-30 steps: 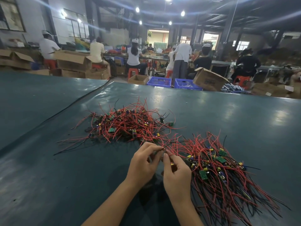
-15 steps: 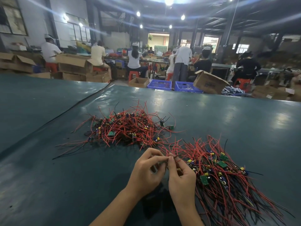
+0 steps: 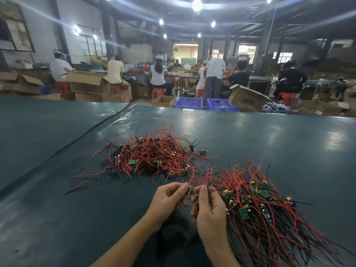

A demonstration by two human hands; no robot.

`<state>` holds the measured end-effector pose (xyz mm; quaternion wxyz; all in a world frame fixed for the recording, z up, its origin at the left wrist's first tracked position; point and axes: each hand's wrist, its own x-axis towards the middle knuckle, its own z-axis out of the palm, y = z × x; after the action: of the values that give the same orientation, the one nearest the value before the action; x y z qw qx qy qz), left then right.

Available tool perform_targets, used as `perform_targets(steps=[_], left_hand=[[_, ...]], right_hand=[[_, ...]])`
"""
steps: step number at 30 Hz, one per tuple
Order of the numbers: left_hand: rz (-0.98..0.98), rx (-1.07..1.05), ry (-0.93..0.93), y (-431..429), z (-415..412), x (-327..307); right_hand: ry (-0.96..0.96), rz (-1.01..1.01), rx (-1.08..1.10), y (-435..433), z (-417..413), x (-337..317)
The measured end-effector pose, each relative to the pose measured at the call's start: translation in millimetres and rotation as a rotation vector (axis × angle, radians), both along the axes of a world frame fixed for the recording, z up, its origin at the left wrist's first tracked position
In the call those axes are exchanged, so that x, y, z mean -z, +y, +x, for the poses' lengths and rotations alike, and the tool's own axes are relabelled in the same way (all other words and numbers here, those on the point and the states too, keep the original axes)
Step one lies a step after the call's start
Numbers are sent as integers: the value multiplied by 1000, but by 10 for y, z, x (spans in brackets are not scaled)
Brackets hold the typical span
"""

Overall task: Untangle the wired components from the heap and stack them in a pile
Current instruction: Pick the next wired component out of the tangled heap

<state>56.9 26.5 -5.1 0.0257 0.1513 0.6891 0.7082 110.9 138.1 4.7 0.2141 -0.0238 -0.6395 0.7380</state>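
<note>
Dark-green surface (image 3: 57, 209): left hand (image 3: 169, 201) and right hand (image 3: 210, 212) each pinch one wired component (image 3: 189, 191); pile (image 3: 260, 207) lies rightward (right hand nearer).

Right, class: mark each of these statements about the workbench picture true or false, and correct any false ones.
1. The left hand pinches a small green board. True.
2. The right hand lies flat on the table. False: it is raised and pinches red wires.
3. The tangled heap lies beyond both hands. True.
4. The straightened pile lies to the left of the hands. False: it lies to their right.
</note>
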Motion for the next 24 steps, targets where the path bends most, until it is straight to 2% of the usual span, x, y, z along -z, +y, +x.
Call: perform_targets(steps=[3, 8, 15, 24], left_hand=[[115, -24, -49, -77, -16, 48], [172, 27, -62, -78, 62, 81], [162, -6, 26, -20, 119, 107], [114, -1, 81, 0, 112, 115]], right_hand=[[-46, -46, 12, -3, 17, -8], [-110, -198, 76, 27, 2, -68], [-163, -28, 11, -8, -23, -48], [-254, -132, -118, 13, -2, -84]])
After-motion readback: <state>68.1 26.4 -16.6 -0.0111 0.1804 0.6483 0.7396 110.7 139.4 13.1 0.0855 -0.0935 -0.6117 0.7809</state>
